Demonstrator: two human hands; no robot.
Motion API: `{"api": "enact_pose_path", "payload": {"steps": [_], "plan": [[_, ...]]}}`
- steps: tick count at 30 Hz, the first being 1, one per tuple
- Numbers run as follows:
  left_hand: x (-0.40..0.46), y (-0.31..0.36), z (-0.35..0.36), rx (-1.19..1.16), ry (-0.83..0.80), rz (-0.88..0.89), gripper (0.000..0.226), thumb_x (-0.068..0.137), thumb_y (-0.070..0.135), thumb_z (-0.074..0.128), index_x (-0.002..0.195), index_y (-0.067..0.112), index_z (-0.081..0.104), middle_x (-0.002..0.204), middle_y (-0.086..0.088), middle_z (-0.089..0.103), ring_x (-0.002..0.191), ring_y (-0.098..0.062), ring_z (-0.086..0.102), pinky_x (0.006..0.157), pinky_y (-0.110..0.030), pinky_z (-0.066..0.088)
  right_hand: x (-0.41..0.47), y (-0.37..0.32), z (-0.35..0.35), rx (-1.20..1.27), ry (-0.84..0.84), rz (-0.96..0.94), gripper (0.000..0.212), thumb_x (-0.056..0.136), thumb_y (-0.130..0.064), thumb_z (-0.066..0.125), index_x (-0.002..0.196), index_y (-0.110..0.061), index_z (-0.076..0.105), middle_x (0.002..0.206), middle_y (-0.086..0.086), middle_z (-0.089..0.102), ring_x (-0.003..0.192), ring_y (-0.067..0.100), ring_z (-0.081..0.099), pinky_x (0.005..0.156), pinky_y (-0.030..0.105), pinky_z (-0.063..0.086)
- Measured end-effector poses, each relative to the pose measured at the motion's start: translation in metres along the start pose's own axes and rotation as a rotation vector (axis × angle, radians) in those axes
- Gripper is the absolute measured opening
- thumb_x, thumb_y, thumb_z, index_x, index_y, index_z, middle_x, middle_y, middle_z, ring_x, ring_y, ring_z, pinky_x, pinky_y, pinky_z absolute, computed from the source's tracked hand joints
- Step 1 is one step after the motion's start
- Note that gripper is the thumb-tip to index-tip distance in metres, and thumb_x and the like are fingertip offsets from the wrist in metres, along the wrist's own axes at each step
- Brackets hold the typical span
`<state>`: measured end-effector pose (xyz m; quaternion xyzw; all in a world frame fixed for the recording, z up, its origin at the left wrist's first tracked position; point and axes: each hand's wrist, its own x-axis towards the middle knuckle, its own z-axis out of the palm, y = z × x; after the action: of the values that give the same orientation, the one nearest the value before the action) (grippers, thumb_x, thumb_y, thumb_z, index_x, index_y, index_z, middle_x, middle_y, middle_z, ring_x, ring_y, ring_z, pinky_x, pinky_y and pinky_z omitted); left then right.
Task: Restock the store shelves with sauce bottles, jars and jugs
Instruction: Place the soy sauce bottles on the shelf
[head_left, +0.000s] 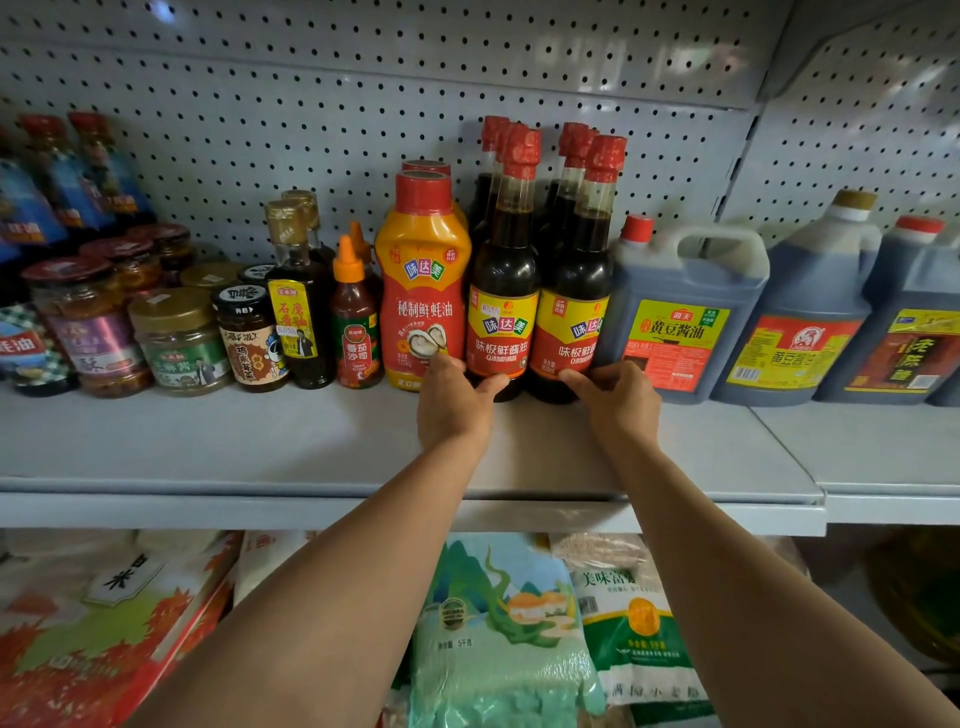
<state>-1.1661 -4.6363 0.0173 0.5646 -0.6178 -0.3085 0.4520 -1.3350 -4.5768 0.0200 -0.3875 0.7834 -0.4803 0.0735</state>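
Head view: my left hand (453, 402) touches the base of the left soy sauce bottle (501, 291), thumb on its front, fingers hidden, so whether that grip is clamped I cannot tell. My right hand (621, 397) curls at the right soy sauce bottle (576, 291), thumb on its label. Both bottles stand upright on the shelf (260, 441), between the oyster sauce bottle (422, 280) and the soy jug (685, 312).

Grey pegboard (363, 104) dotted with dark holes; red-capped soy sauce bottles (501, 291) (yellow-and-red labels); orange-and-red oyster sauce bottle (422, 270), centre.
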Motion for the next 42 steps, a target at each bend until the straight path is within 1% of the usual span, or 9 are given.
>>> {"api": "enact_pose_path", "payload": {"steps": [12,15,19,21,24,32,34,38,42], "plan": [[-0.001,0.002,-0.002,0.026,-0.003,0.000,0.043,0.079,0.042,0.080,0.097,0.016,0.050,0.107,-0.004,0.064,0.096,-0.025,0.063,0.076,-0.040,0.053,-0.004,-0.003,-0.003,0.003,0.022,-0.005,0.047,0.077,-0.057,0.077,0.097,-0.014,0.069,0.090,-0.004,0.068,0.076,0.010,0.059,0.060,0.024,0.038],[-0.001,0.001,-0.003,0.039,-0.005,0.005,0.043,0.078,0.042,0.081,0.095,0.016,0.051,0.102,-0.003,0.065,0.090,-0.025,0.063,0.071,-0.038,0.050,-0.010,-0.005,-0.007,0.032,0.017,-0.020,0.041,0.078,-0.052,0.079,0.093,-0.017,0.064,0.086,-0.008,0.063,0.071,-0.001,0.054,0.058,0.016,0.036],[-0.002,0.001,-0.005,0.038,-0.013,0.018,0.042,0.078,0.042,0.080,0.093,0.016,0.051,0.095,-0.002,0.065,0.084,-0.025,0.063,0.068,-0.038,0.051,-0.016,-0.003,-0.019,0.150,0.030,-0.023,0.038,0.082,-0.045,0.079,0.100,-0.017,0.062,0.091,-0.006,0.064,0.076,-0.002,0.056,0.057,0.009,0.038],[-0.002,0.002,-0.006,0.041,-0.016,0.016,0.041,0.078,0.043,0.080,0.092,0.017,0.051,0.093,-0.001,0.066,0.083,-0.024,0.063,0.069,-0.041,0.053,-0.021,0.000,-0.029,0.166,0.164,-0.034,0.037,0.087,-0.043,0.074,0.106,-0.016,0.058,0.099,-0.003,0.061,0.084,0.008,0.059,0.065,0.011,0.039],[-0.003,0.003,-0.006,0.054,-0.010,0.028,0.042,0.078,0.043,0.081,0.092,0.015,0.053,0.094,-0.003,0.067,0.084,-0.027,0.064,0.070,-0.041,0.053,-0.023,0.009,-0.045,0.120,0.355,0.013,0.045,0.096,-0.040,0.061,0.127,-0.008,0.053,0.123,0.009,0.058,0.113,0.026,0.054,0.088,0.029,0.041],[0.001,0.000,-0.003,0.077,-0.014,0.036,0.042,0.077,0.044,0.081,0.094,0.012,0.059,0.096,-0.005,0.070,0.087,-0.030,0.065,0.077,-0.048,0.055,-0.014,0.023,-0.050,0.161,0.152,0.149,0.055,0.101,-0.051,0.042,0.141,-0.015,0.038,0.135,0.012,0.059,0.123,0.036,0.055,0.097,0.041,0.041],[0.000,-0.001,-0.003,0.055,-0.019,0.044,0.041,0.077,0.043,0.081,0.093,0.013,0.058,0.095,-0.005,0.069,0.085,-0.029,0.065,0.073,-0.044,0.054,-0.016,0.020,-0.050,0.160,0.153,0.145,0.053,0.101,-0.051,0.043,0.139,-0.014,0.040,0.134,0.012,0.059,0.123,0.036,0.055,0.094,0.038,0.040],[-0.012,0.001,-0.015,-0.007,-0.013,0.052,0.039,0.077,0.034,0.083,0.092,0.014,0.053,0.094,-0.005,0.067,0.085,-0.026,0.063,0.069,-0.032,0.043,-0.042,0.020,-0.059,0.140,0.096,0.102,0.065,0.098,-0.046,0.053,0.151,-0.015,0.032,0.152,0.008,0.046,0.138,0.026,0.045,0.112,0.041,0.037],[-0.054,-0.002,-0.044,-0.034,-0.044,0.063,0.039,0.076,0.028,0.084,0.103,0.020,0.057,0.105,-0.005,0.062,0.086,-0.018,0.060,0.071,-0.026,0.041,-0.085,0.022,-0.076,-0.062,0.002,-0.013,0.055,0.093,-0.032,0.065,0.143,-0.018,0.044,0.141,0.006,0.057,0.126,0.024,0.056,0.095,0.031,0.044]]}}
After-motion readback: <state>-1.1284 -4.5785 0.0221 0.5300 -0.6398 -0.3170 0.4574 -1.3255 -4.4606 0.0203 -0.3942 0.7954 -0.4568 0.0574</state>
